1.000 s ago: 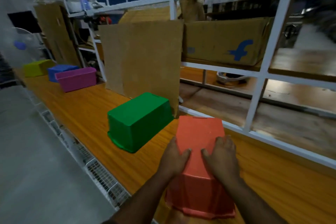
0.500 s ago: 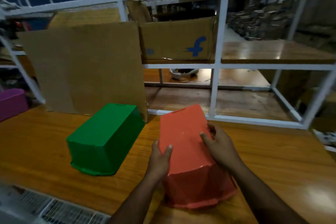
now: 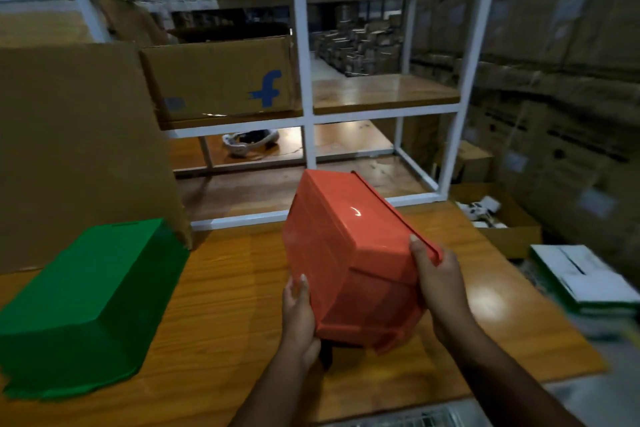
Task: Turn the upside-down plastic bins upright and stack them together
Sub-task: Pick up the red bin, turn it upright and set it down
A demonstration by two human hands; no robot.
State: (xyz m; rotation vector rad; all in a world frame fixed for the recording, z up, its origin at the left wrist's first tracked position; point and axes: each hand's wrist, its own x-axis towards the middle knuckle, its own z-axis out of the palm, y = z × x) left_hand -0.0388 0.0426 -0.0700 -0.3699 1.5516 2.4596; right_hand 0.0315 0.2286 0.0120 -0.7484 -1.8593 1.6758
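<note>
A second ago the orange bin (image 3: 349, 253) sat mouth-down on the wooden table (image 3: 225, 288); now it is lifted and tipped, rim swinging toward three o'clock. The left hand (image 3: 298, 315) clasps its near lower edge, the right hand (image 3: 438, 274) grips the rim. The flip looks under way. The green bin (image 3: 86, 298), at nine o'clock, lies inverted, untouched.

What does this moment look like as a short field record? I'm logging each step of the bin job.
orange bin: lifted and tilted, held at both sides
left hand: gripping the bin's near left edge
right hand: gripping the bin's rim on the right
green bin: upside down on the wooden table, untouched
stacking: not yet begun
</note>
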